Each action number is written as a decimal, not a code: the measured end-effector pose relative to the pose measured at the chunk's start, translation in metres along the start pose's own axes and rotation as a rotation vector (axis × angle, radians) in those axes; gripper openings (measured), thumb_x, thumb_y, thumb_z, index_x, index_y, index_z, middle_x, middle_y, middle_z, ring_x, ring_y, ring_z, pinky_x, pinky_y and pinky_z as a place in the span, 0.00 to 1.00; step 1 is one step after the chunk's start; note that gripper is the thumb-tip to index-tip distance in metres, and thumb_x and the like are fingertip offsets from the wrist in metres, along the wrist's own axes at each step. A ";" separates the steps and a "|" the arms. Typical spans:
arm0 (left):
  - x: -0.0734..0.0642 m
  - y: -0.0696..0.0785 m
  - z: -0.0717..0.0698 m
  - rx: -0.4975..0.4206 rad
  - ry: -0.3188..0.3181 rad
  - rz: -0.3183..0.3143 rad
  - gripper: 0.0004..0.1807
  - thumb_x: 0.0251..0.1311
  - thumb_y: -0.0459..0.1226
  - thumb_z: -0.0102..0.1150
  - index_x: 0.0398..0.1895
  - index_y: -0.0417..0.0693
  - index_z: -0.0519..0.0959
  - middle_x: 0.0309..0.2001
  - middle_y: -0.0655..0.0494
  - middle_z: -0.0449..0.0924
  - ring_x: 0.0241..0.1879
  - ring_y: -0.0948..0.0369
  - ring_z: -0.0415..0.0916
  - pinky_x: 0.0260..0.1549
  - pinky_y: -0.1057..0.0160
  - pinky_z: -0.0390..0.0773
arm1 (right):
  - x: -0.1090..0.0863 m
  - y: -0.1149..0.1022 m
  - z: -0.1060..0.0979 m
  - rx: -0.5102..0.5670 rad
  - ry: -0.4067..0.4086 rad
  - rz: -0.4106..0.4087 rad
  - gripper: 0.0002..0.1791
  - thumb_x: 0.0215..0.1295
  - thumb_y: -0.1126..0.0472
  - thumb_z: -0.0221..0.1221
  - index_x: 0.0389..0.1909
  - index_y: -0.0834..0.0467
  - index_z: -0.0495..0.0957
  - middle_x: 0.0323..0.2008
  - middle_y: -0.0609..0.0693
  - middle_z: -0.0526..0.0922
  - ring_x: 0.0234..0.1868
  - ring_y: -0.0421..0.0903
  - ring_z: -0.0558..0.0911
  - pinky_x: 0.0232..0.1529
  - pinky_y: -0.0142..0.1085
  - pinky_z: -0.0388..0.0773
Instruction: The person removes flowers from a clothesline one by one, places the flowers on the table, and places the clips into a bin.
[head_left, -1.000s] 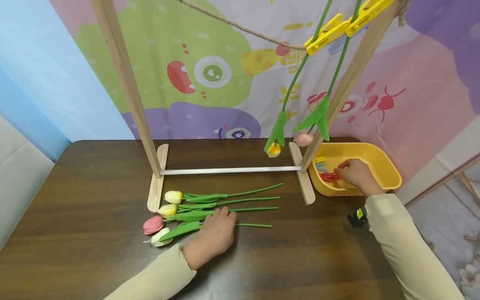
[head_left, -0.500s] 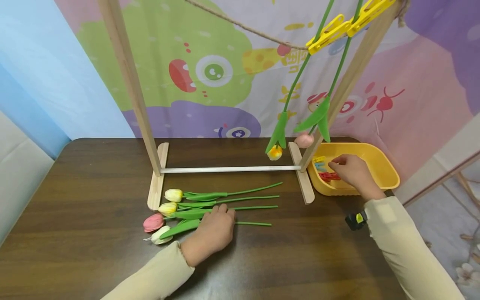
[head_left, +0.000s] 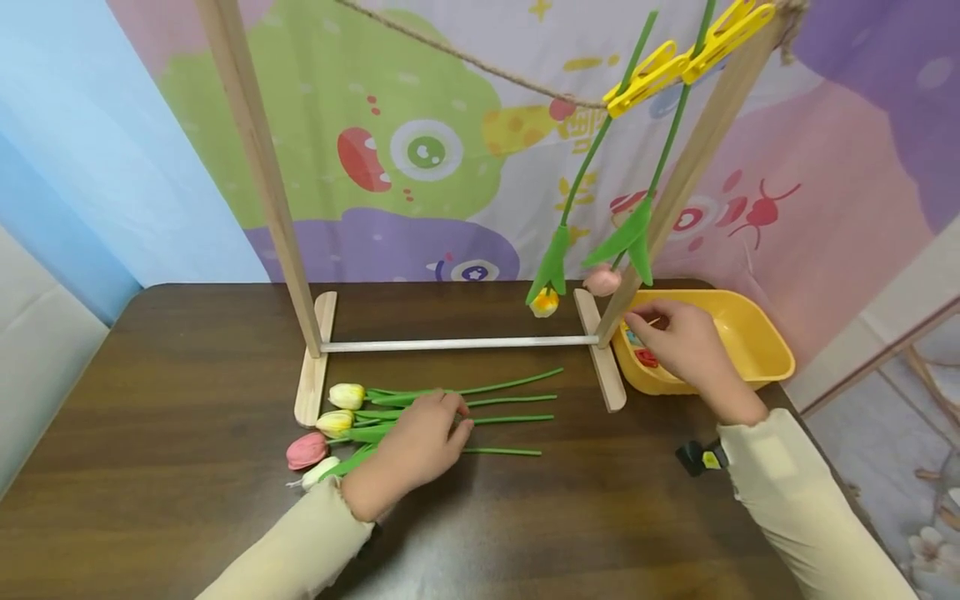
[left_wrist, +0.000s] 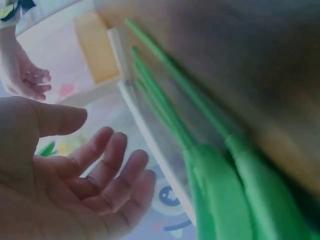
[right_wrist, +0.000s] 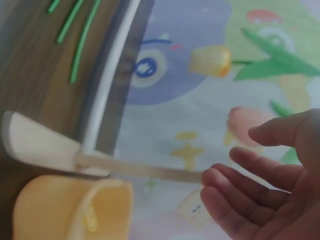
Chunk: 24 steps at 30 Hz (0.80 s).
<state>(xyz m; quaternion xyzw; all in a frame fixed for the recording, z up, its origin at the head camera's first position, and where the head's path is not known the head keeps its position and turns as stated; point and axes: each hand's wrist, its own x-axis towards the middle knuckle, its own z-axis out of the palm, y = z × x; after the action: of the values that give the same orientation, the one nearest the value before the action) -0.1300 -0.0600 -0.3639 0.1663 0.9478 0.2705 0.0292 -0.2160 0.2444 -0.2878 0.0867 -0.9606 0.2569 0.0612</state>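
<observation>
My left hand (head_left: 416, 446) hovers with loosely bent fingers over artificial tulips on the table; the left wrist view shows nothing in its palm. Its forearm and back partly cover two yellow tulips (head_left: 347, 396), a pink tulip (head_left: 307, 452) and a white tulip (head_left: 318, 473), whose green stems (head_left: 517, 418) point right. Above the near left part of a yellow basin (head_left: 660, 385) is my right hand (head_left: 693, 346), its thumb and fingers apart and holding nothing in the right wrist view. A red clothespin (head_left: 646, 357) and a blue clothespin (head_left: 633, 337) show inside the basin.
A wooden frame (head_left: 262, 167) with a white rod (head_left: 457, 343) stands behind the tulips. From its rope (head_left: 480, 62), yellow clothespins (head_left: 647, 81) hang a yellow-white tulip (head_left: 544, 302) and a light pink tulip (head_left: 602, 280) head down. A cartoon curtain (head_left: 427, 50) is behind.
My left hand has risen off the tulip stems and its fingers have spread. My right hand has moved left and up from inside the basin towards the frame's right post.
</observation>
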 end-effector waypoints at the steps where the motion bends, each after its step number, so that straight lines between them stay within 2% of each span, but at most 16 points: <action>1: 0.001 0.001 -0.003 -0.014 0.012 -0.003 0.08 0.64 0.38 0.53 0.39 0.42 0.76 0.32 0.52 0.74 0.35 0.54 0.72 0.34 0.57 0.72 | -0.001 -0.003 -0.001 0.005 0.014 -0.012 0.20 0.65 0.49 0.55 0.41 0.62 0.81 0.35 0.57 0.85 0.35 0.51 0.80 0.38 0.42 0.75; 4: 0.006 0.004 -0.012 -0.063 0.061 0.002 0.09 0.64 0.39 0.53 0.39 0.42 0.76 0.32 0.52 0.74 0.34 0.56 0.71 0.34 0.59 0.72 | -0.004 -0.014 -0.004 0.021 0.053 -0.030 0.19 0.64 0.47 0.55 0.41 0.60 0.81 0.34 0.55 0.84 0.34 0.48 0.79 0.37 0.39 0.73; 7: 0.012 0.008 -0.023 -0.108 0.136 0.011 0.09 0.64 0.39 0.53 0.40 0.43 0.76 0.35 0.52 0.76 0.37 0.57 0.73 0.38 0.59 0.73 | -0.005 -0.026 -0.009 0.053 0.109 -0.055 0.18 0.64 0.47 0.56 0.41 0.58 0.82 0.35 0.54 0.84 0.34 0.47 0.78 0.37 0.36 0.72; 10: 0.017 0.015 -0.036 -0.157 0.213 0.022 0.09 0.65 0.40 0.52 0.40 0.44 0.76 0.36 0.53 0.76 0.38 0.58 0.73 0.40 0.59 0.74 | -0.003 -0.038 -0.014 0.110 0.213 -0.136 0.15 0.63 0.52 0.58 0.40 0.59 0.82 0.35 0.54 0.85 0.33 0.42 0.78 0.37 0.27 0.72; 14: 0.025 0.026 -0.052 -0.223 0.292 0.052 0.09 0.66 0.41 0.51 0.41 0.45 0.76 0.38 0.53 0.75 0.40 0.58 0.73 0.43 0.59 0.74 | 0.001 -0.052 -0.024 0.216 0.349 -0.260 0.12 0.62 0.60 0.60 0.42 0.62 0.81 0.34 0.57 0.85 0.30 0.29 0.76 0.35 0.16 0.70; 17: 0.034 0.035 -0.062 -0.279 0.325 0.075 0.09 0.66 0.41 0.50 0.42 0.46 0.75 0.40 0.53 0.74 0.43 0.57 0.73 0.45 0.59 0.74 | 0.006 -0.063 -0.033 0.284 0.425 -0.306 0.12 0.61 0.63 0.59 0.44 0.63 0.81 0.34 0.57 0.83 0.29 0.24 0.74 0.35 0.16 0.70; 20: 0.043 0.043 -0.071 -0.350 0.354 0.099 0.09 0.66 0.40 0.49 0.43 0.46 0.74 0.41 0.53 0.73 0.43 0.58 0.73 0.45 0.58 0.74 | 0.012 -0.075 -0.043 0.349 0.482 -0.338 0.13 0.62 0.64 0.59 0.46 0.64 0.79 0.35 0.54 0.82 0.30 0.26 0.75 0.37 0.19 0.72; 24: 0.055 0.054 -0.082 -0.418 0.378 0.119 0.09 0.65 0.39 0.50 0.43 0.44 0.74 0.41 0.52 0.74 0.40 0.59 0.71 0.43 0.60 0.74 | 0.020 -0.090 -0.057 0.393 0.534 -0.363 0.15 0.62 0.63 0.58 0.49 0.64 0.77 0.35 0.42 0.80 0.33 0.30 0.77 0.37 0.22 0.72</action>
<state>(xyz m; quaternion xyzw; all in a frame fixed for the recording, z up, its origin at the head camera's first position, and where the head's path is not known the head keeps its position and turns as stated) -0.1780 -0.0397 -0.2644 0.1587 0.8486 0.4876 -0.1301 -0.2138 0.1936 -0.1924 0.1954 -0.8123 0.4346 0.3363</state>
